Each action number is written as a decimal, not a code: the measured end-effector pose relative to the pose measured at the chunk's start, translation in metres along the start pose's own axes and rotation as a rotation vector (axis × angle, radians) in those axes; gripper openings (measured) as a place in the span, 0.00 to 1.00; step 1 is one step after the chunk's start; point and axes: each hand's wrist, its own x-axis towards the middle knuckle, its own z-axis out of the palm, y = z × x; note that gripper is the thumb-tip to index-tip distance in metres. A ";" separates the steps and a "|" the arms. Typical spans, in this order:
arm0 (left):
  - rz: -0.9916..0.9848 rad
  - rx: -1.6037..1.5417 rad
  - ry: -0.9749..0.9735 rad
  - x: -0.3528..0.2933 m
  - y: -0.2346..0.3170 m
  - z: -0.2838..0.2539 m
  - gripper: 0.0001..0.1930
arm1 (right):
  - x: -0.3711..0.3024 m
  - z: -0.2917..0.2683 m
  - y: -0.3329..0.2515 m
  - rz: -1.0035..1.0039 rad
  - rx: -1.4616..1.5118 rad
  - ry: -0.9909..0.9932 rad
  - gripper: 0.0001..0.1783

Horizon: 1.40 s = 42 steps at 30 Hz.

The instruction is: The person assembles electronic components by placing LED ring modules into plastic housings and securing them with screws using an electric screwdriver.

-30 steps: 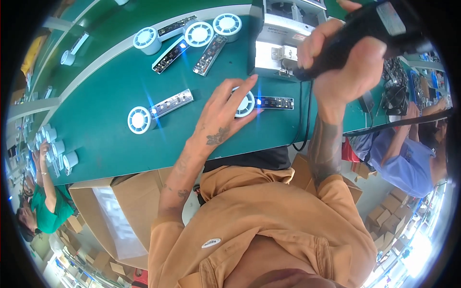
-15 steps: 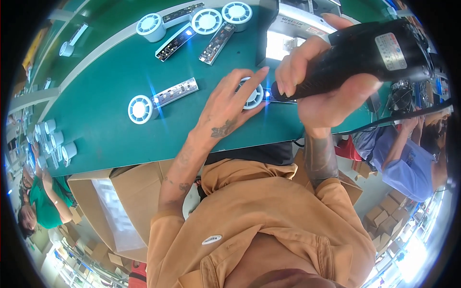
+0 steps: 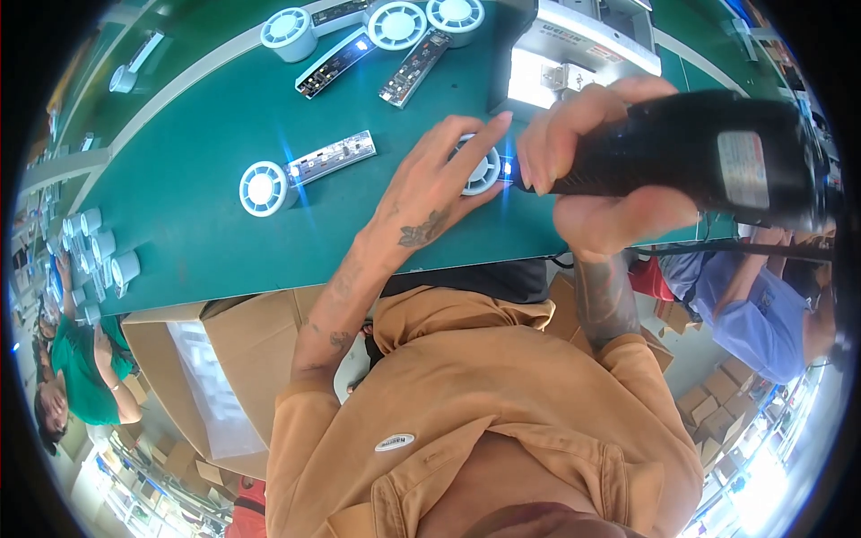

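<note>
My left hand (image 3: 430,184) is closed round a pale round fan-like unit (image 3: 484,172) on the green bench, with thumb and fingers at its sides. Beside the unit, a blue-white light glows on its narrow circuit board (image 3: 508,169), mostly hidden by my right hand and the tool. My right hand (image 3: 592,224) wraps a black electric screwdriver (image 3: 682,148), held nearly level. Its nose points left at the board by the fan unit; whether the tip touches is hidden. Left of my hands lies another pale fan unit (image 3: 265,189) with a lit board (image 3: 332,157).
Several fan units (image 3: 397,25) with boards (image 3: 415,70) lie at the far side. A metal machine (image 3: 587,40) stands behind my right hand. More units (image 3: 103,244) cluster at left by a person in green (image 3: 85,377). A cardboard box (image 3: 269,345) sits below the bench edge.
The screwdriver's rear end has swung down and right, so the tool lies more level. My left hand keeps its hold on the fan unit. The whole view has shifted slightly.
</note>
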 end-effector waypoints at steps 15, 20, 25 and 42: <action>0.123 0.479 0.065 -0.010 0.018 -0.014 0.24 | -0.019 -0.107 -0.027 0.104 0.762 0.240 0.38; 0.112 0.338 0.331 -0.005 0.036 -0.095 0.28 | -0.068 -0.151 -0.010 0.220 0.671 0.410 0.35; 0.019 0.777 0.377 0.103 -0.017 -0.173 0.29 | -0.088 -0.153 0.017 0.341 0.667 0.514 0.33; -0.136 0.605 0.107 0.098 -0.093 -0.224 0.26 | -0.089 -0.163 0.022 0.346 0.710 0.475 0.33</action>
